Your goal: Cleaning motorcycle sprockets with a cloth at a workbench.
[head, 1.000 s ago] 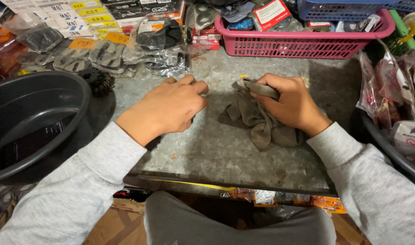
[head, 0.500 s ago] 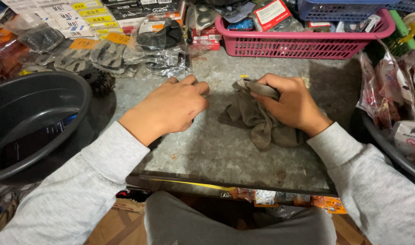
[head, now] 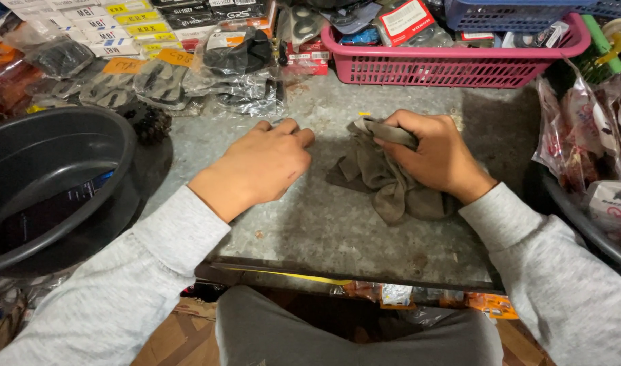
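My right hand [head: 438,156] grips a crumpled brownish-grey cloth [head: 378,179] that lies bunched on the worn metal tabletop [head: 337,230]. Its fingers are curled over the cloth's upper fold. My left hand [head: 259,166] rests on the tabletop just left of the cloth, fingers curled under and knuckles up, with nothing visible in it. A small gap separates the two hands. Both arms wear light grey sleeves.
A large dark plastic tub [head: 46,183] stands at the left. A pink basket [head: 453,64] full of packaged parts sits at the back, with a blue basket [head: 520,13] on it. Bagged parts [head: 188,68] line the back left, and plastic bags [head: 588,135] crowd the right edge.
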